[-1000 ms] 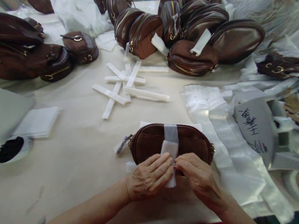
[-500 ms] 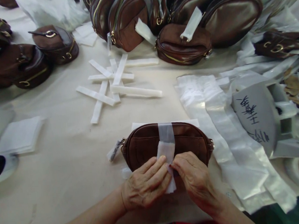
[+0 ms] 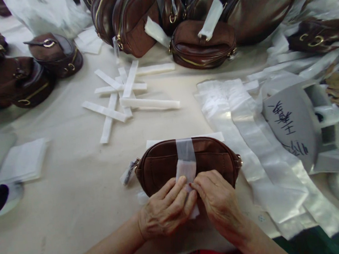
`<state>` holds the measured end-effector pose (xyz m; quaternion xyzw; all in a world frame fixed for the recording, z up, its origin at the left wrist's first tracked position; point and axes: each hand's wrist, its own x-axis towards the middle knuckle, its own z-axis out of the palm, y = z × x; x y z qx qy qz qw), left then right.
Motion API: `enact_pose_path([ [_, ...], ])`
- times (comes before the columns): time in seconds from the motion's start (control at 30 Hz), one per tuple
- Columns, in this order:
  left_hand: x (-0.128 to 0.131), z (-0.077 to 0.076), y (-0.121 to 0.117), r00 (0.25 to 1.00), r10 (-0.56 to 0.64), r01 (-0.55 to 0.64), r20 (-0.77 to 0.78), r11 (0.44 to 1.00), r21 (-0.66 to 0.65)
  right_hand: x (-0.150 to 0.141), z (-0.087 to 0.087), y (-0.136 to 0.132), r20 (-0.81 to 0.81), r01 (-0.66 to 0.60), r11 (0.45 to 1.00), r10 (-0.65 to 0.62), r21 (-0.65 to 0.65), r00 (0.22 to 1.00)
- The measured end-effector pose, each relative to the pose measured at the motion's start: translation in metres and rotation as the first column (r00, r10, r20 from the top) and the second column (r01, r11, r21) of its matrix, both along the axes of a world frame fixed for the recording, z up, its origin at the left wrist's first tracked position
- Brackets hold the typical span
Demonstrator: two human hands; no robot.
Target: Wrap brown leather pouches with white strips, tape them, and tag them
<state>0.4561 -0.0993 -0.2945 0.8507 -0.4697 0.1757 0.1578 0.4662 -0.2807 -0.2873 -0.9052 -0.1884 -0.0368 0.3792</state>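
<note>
A small brown leather pouch (image 3: 161, 167) lies flat on the cream table in front of me. A translucent white strip (image 3: 185, 157) runs over its middle from the far edge towards me. My left hand (image 3: 165, 210) and my right hand (image 3: 217, 202) rest on the pouch's near edge, fingertips pinched together on the lower end of the strip. A white sheet (image 3: 212, 137) shows under the pouch's far side, and a zip pull (image 3: 128, 172) sticks out at its left end.
Several loose white strips (image 3: 125, 93) lie scattered mid-table. Brown pouches are piled at the back (image 3: 203, 41) and far left (image 3: 20, 80). Clear plastic sleeves (image 3: 248, 144) and a grey box with handwriting (image 3: 290, 124) are on the right; folded white sheets (image 3: 21, 161) on the left.
The view has tilted down and drifted, so the table contents appear shifted up and left. Both hands stay pinched on the strip at the pouch's near edge, with only small finger movements.
</note>
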Motion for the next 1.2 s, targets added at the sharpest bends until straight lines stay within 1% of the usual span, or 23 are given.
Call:
enact_pose_path([
  [0.13, -0.003, -0.002, 0.0, 1.0, 0.023, -0.023, -0.013, 1.0, 0.008, 0.001, 0.001, 0.0, 0.011, -0.001, 0.999, 0.001, -0.047, 1.0],
  [0.23, -0.004, -0.001, -0.001, 1.0, 0.022, -0.022, -0.012, 1.0, 0.009, 0.002, 0.001, -0.001, 0.015, -0.008, 0.998, 0.009, -0.06, 1.0],
  [0.5, -0.005, 0.002, -0.002, 1.0, 0.026, -0.027, -0.016, 1.0, -0.007, 0.001, 0.001, -0.003, 0.088, 0.008, 0.996, -0.016, 0.088, 0.996],
  [0.7, -0.003, 0.001, 0.0, 1.0, -0.004, 0.003, -0.02, 1.0, -0.031, -0.001, 0.0, -0.006, -0.017, 0.05, 0.993, -0.049, 0.11, 0.999],
  [0.83, -0.001, 0.001, 0.0, 1.0, -0.008, 0.006, -0.029, 0.998, -0.066, -0.005, -0.002, -0.008, -0.043, 0.102, 0.985, -0.097, 0.136, 0.994],
  [1.0, -0.001, 0.001, -0.001, 1.0, -0.002, 0.0, -0.025, 0.997, -0.078, -0.005, -0.001, -0.01, -0.069, 0.053, 0.986, -0.042, 0.16, 0.997],
  [1.2, -0.001, 0.002, -0.002, 1.0, 0.0, -0.002, -0.018, 0.996, -0.088, -0.003, 0.002, -0.01, -0.082, 0.041, 0.985, -0.027, 0.167, 0.996],
])
